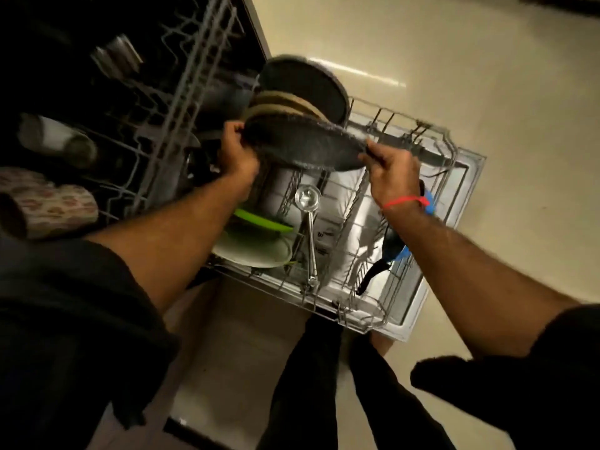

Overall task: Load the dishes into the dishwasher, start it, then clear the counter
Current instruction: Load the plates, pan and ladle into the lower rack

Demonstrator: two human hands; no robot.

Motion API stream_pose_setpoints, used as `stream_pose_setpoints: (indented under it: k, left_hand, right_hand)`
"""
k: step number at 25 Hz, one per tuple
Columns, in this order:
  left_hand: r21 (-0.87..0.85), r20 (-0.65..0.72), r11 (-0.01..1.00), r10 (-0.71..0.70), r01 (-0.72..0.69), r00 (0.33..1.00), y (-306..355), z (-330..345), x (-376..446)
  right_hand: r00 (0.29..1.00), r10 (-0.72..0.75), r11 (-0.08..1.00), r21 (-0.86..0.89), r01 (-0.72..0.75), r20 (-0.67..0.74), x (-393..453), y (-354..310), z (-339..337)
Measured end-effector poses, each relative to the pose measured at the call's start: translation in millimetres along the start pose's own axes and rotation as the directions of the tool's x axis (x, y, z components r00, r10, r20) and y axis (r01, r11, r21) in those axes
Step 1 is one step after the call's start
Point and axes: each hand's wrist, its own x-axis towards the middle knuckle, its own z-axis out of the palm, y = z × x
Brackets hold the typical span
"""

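Dark plate [302,147] held over the lower rack [406,222], long axis running hand to hand, just in front of the upright plates [285,105]. Gripped at opposite rims, left hand [235,151] and right hand [393,170] equally near.

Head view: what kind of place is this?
Likely a home kitchen: an open dishwasher with its lower rack pulled out over a pale tiled floor, plates and a ladle loaded.

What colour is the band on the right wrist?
Red, a thin band around the wrist of the right hand, seen in the head view.
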Motion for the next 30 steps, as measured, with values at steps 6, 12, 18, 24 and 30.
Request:
stream_pose_setpoints:
  k: [6, 12, 18, 24, 30]
  left_hand:
    - [-0.301, -0.257, 0.951, -0.158, 0.076, 0.953, -47, 37, 62]
    - [0.111, -0.193, 0.978, -0.155, 0.178, 0.969, -63, 48, 78]
    - [0.050, -0.089, 0.953, -0.295, 0.300, 0.951, -68, 35, 58]
    - [0.101, -0.034, 0.977, -0.186, 0.189, 0.982, -58, 22, -9]
    - [0.148, -0.005, 0.988, 0.034, -0.033, 0.999, -61, -17, -115]
  right_hand:
    - [0.995, -0.041, 0.994, -0.098, 0.050, 0.086, 48, 51, 76]
    - [0.970, 0.095, 0.987, -0.151, -0.061, 0.224, 52, 60, 108]
    - [0.918, 0.087, 0.966, -0.257, 0.017, 0.387, 47, 39, 114]
    - [0.904, 0.082, 0.965, -0.259, 0.033, 0.421, 23, 35, 94]
    - [0.889, 0.101, 0.952, -0.303, 0.045, 0.447, -23, 10, 40]
